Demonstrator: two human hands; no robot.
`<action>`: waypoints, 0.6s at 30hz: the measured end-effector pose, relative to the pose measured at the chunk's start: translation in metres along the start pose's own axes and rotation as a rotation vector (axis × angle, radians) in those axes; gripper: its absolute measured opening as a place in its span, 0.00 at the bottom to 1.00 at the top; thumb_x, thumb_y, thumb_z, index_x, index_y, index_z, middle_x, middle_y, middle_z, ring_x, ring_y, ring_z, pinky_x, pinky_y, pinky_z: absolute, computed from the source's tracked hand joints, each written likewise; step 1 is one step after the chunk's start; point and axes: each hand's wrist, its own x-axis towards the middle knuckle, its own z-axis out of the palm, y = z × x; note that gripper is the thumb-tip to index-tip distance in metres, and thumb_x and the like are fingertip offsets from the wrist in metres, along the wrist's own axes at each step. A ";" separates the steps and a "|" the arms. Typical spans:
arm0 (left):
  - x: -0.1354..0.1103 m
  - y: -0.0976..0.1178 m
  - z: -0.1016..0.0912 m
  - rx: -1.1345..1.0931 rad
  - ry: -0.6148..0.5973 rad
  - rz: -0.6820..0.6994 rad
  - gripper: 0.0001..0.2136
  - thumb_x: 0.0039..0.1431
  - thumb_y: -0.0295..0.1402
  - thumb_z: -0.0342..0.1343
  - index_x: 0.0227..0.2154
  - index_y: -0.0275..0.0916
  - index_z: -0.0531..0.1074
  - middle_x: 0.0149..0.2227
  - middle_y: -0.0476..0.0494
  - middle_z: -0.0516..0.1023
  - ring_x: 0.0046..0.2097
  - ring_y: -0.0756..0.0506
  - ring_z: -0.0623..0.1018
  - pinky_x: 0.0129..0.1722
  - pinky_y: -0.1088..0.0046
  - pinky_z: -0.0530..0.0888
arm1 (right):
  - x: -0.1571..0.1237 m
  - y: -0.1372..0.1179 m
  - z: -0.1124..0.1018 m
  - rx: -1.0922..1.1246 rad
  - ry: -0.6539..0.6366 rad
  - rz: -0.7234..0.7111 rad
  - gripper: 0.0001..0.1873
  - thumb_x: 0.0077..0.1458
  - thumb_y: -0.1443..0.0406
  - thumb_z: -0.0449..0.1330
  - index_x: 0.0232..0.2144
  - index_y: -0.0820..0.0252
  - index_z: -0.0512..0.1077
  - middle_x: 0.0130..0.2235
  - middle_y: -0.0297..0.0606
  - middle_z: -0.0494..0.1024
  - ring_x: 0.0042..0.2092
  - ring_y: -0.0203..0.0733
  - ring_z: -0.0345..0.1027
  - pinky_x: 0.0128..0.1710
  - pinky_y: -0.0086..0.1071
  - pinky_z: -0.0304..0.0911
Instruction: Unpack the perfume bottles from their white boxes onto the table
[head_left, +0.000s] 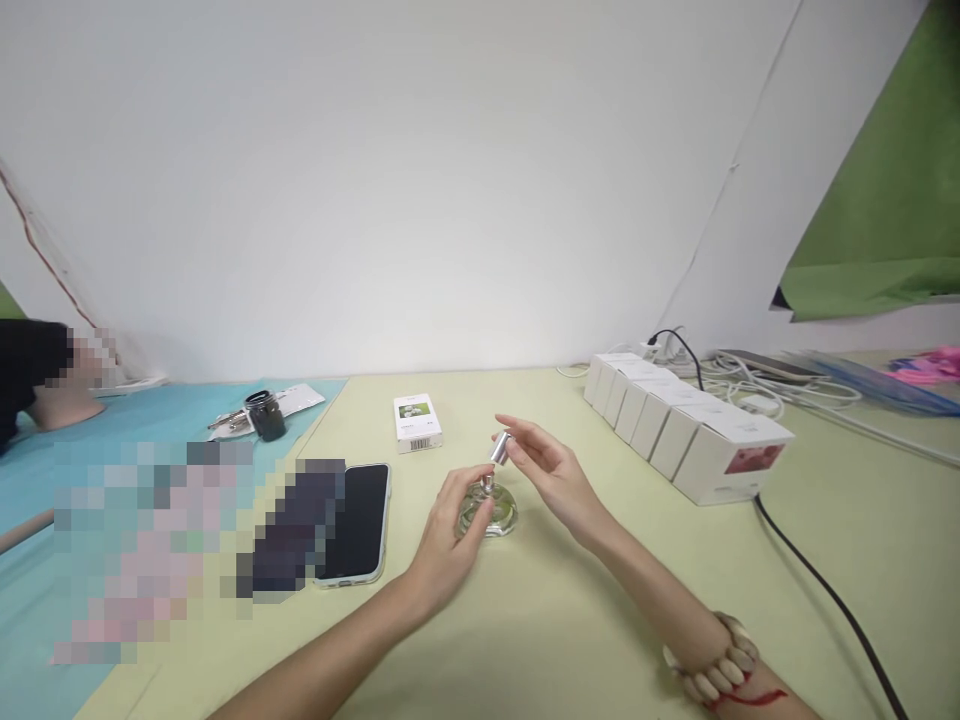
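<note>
A small round glass perfume bottle (499,515) stands on the pale yellow-green table (600,620). My left hand (446,540) is wrapped round its left side and holds it upright. My right hand (551,470) hovers just above and to the right of the bottle. Its thumb and fingers pinch a small silver cap (500,447), lifted off the bottle's metal neck (487,485).
A phone (358,520) lies screen-up left of the bottle, and a small white box (417,422) sits behind it. A row of white boxes (686,425) stands at right, with cables (817,590) beyond. A dark jar (265,414) rests on the blue cloth. Another person's arm (45,385) shows at far left.
</note>
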 end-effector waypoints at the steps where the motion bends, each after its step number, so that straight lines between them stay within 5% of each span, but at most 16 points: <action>1: -0.001 0.000 0.001 0.000 -0.005 -0.006 0.14 0.60 0.34 0.47 0.49 0.45 0.64 0.49 0.44 0.67 0.53 0.46 0.66 0.54 0.66 0.61 | -0.001 -0.001 0.002 0.021 -0.010 0.008 0.22 0.53 0.53 0.54 0.49 0.53 0.66 0.42 0.38 0.74 0.44 0.40 0.67 0.48 0.37 0.62; 8: -0.006 -0.003 0.004 -0.031 0.062 -0.110 0.18 0.59 0.36 0.49 0.52 0.46 0.55 0.52 0.43 0.63 0.55 0.46 0.64 0.55 0.64 0.60 | -0.001 0.001 0.002 -0.016 0.055 0.022 0.17 0.53 0.54 0.55 0.42 0.56 0.70 0.42 0.39 0.73 0.39 0.39 0.68 0.42 0.35 0.64; 18: -0.004 0.004 0.002 0.022 0.033 -0.053 0.12 0.61 0.35 0.47 0.47 0.42 0.62 0.47 0.43 0.66 0.51 0.45 0.66 0.53 0.66 0.62 | -0.002 0.002 0.004 -0.140 -0.017 -0.021 0.14 0.47 0.57 0.60 0.37 0.55 0.74 0.40 0.38 0.75 0.42 0.41 0.68 0.45 0.38 0.62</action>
